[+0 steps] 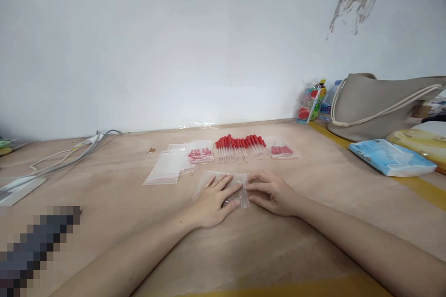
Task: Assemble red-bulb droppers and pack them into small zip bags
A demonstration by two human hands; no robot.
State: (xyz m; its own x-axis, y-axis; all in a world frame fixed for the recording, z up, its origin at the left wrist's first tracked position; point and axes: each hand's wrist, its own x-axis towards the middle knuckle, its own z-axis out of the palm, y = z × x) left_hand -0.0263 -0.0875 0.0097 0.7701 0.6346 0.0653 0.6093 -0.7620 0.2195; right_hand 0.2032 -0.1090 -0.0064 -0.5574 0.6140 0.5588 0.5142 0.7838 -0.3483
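A clear zip bag (pixel 240 178) lies flat on the brown table. My left hand (pixel 216 202) rests palm down on it, fingers spread. My right hand (pixel 273 194) is at the bag's right edge, by the zip strip, with its fingers loosely bent and the thumb apart from them. Behind the bag is a row of droppers (pixel 240 143) with red bulbs and thin clear tubes. A filled zip bag (pixel 281 150) with red bulbs showing is to their right. Another filled bag (pixel 200 153) lies to the left, beside a stack of flat clear bags (pixel 167 167).
Cables (pixel 80 151) and a white power strip (pixel 24 190) are on the left. On the right are a blue tissue pack (pixel 390 157), a yellow pack (pixel 420 146), a grey bag (pixel 376 102) and drink bottles (pixel 311 102). A white wall (pixel 156 46) bounds the back.
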